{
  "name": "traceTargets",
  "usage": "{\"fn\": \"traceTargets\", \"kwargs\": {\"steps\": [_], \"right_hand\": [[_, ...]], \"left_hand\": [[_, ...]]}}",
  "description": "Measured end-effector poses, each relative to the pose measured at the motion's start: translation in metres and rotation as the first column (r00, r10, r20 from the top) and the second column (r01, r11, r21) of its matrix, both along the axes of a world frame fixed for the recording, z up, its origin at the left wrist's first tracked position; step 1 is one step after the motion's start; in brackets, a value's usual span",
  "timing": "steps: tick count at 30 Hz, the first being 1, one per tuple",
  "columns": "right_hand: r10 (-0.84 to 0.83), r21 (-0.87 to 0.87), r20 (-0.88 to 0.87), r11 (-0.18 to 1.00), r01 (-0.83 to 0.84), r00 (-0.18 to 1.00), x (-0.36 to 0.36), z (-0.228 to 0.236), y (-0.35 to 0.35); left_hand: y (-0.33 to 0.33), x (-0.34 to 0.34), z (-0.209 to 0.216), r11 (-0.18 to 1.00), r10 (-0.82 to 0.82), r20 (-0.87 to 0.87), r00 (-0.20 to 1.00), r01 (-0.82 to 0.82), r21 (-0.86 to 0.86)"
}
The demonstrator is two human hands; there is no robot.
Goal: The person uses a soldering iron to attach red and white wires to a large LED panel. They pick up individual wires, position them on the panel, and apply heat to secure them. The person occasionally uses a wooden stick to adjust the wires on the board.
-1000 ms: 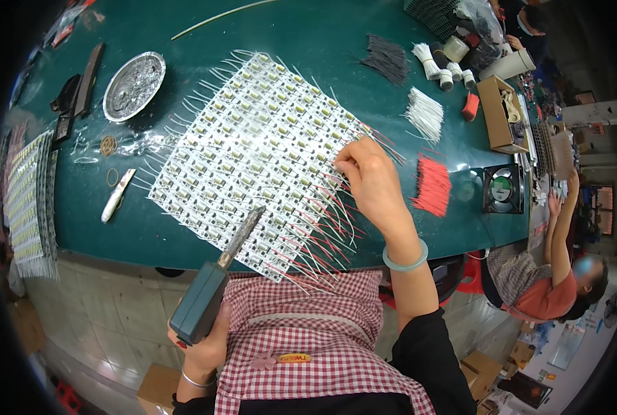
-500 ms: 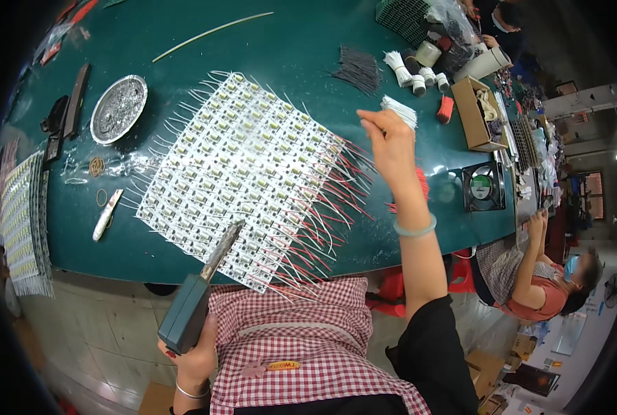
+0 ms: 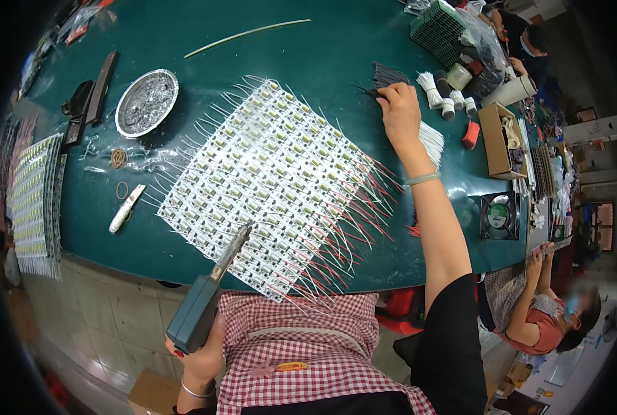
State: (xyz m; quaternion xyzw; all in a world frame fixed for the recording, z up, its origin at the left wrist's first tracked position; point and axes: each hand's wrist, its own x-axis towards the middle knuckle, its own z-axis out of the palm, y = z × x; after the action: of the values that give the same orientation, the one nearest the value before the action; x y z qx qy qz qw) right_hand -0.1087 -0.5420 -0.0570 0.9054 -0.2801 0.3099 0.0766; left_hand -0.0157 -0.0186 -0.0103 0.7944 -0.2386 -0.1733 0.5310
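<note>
Green table (image 3: 350, 41); white circuit-board panel (image 3: 274, 180) at dial centre. Soldering iron (image 3: 197, 313), 7 o'clock, left hand (image 3: 206, 354) wrapped round it. Right hand (image 3: 401, 115), 1 o'clock, fingertips bunched at black wires (image 3: 390, 72); can't tell if pinching. Likely step: wire pick-up; calls for singling out 1.

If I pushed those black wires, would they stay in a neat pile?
Probably not: the black wires seem loose, with no tie showing, so they may slide apart. They look very thin, so each is likely light and rather bendy.
</note>
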Motion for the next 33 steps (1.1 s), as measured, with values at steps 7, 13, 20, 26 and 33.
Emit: {"fn": "traceTargets", "kwargs": {"steps": [7, 13, 20, 26, 33], "right_hand": [[-0.012, 0.014, -0.037, 1.000, 0.012, 0.999, 0.004, 0.001, -0.002], [0.020, 0.135, -0.174, 0.991, 0.003, 0.985, 0.030, 0.012, -0.005], [0.072, 0.222, -0.363, 0.975, 0.011, 0.929, 0.047, 0.012, -0.009], [0.088, 0.148, -0.108, 0.986, -0.072, 0.990, 0.055, 0.011, -0.003], [0.182, 0.419, 0.504, 0.803, -0.424, 0.844, 0.054, 0.076, 0.082]], "left_hand": [[-0.001, 0.000, 0.002, 1.000, 0.021, -0.120, 0.993, -0.021, 0.001], [-0.005, -0.001, 0.003, 0.998, 0.025, -0.019, 1.000, -0.026, -0.056], [0.001, -0.003, 0.007, 0.999, 0.045, -0.009, 0.999, -0.045, -0.007], [0.005, -0.002, 0.008, 0.999, 0.030, 0.021, 0.999, -0.030, 0.022], [0.018, -0.004, -0.001, 0.997, 0.010, -0.191, 0.982, -0.024, -0.073]]}}
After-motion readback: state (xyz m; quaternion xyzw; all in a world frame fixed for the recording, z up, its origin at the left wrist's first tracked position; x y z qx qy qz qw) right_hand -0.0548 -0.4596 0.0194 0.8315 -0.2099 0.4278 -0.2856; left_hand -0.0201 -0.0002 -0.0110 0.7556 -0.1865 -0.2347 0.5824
